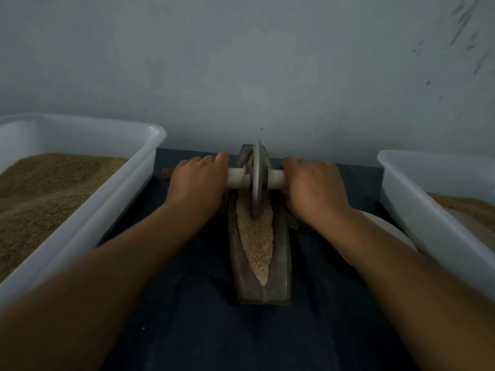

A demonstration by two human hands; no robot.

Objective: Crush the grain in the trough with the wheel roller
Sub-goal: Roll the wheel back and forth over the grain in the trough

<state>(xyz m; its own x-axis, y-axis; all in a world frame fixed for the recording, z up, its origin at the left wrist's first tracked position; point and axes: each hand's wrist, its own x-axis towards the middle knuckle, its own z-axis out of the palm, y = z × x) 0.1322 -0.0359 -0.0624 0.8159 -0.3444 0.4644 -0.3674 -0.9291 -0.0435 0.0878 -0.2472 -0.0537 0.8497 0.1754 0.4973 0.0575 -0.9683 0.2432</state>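
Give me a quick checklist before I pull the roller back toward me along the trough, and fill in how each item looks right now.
1. Left hand grips the handle: ok.
2. Right hand grips the other side of the handle: ok.
3. Wheel sits inside the trough, upright, toward its far end: ok.
4. Grain lies in the trough on the near side of the wheel, ready to roll over: ok.
5. Trough sits steady on the dark cloth: cannot tell.
6. White bins at both sides stand apart from the forearms: ok on the left; the right bin is close, cannot tell.
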